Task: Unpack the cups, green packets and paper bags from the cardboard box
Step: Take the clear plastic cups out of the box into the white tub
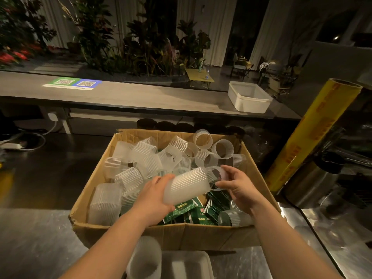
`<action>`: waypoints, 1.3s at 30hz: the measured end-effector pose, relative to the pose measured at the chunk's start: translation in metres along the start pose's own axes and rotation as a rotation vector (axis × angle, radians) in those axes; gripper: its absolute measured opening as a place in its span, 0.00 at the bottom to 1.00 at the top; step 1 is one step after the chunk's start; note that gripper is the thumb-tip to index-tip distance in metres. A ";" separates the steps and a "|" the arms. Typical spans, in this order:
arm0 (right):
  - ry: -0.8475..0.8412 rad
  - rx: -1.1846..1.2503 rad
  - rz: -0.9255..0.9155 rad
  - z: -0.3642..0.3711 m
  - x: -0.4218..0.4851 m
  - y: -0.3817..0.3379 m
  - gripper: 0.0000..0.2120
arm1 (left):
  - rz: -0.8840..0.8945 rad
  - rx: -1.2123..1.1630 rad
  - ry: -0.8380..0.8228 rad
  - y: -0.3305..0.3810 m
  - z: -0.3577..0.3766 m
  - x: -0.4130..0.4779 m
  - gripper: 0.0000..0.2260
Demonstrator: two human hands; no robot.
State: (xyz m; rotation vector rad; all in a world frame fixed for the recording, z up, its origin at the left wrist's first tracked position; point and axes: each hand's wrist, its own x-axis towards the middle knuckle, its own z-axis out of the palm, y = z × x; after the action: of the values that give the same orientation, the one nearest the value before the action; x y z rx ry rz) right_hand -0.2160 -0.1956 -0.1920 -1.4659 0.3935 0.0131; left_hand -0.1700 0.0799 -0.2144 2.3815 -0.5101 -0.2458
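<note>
- My left hand (155, 195) wraps a stack of ribbed translucent plastic cups (187, 185), held above the open brown cardboard box (201, 236).
- My right hand (236, 185) pinches the stack's open end.
- Many loose cups and glossy green packets (182, 210) remain inside; I judge the unpacking barely begun.
- No paper bags are visible.

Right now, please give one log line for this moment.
left hand: holds cup stack | right hand: grips stack's open end | over cardboard box
</note>
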 end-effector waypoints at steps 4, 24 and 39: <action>-0.083 -0.083 -0.061 0.010 -0.008 0.002 0.39 | 0.019 0.011 -0.032 -0.002 0.001 -0.002 0.39; -0.281 -0.097 0.021 0.044 -0.027 0.002 0.30 | 0.014 -0.018 -0.023 -0.003 0.001 -0.001 0.39; -0.179 -1.377 0.250 -0.005 -0.006 0.024 0.32 | -0.013 -0.001 -0.031 0.000 0.002 -0.001 0.39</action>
State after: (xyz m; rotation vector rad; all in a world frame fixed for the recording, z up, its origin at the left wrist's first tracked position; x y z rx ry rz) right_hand -0.2290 -0.1962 -0.2134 -2.7190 0.4285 0.7354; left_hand -0.1716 0.0797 -0.2156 2.3838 -0.5088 -0.2895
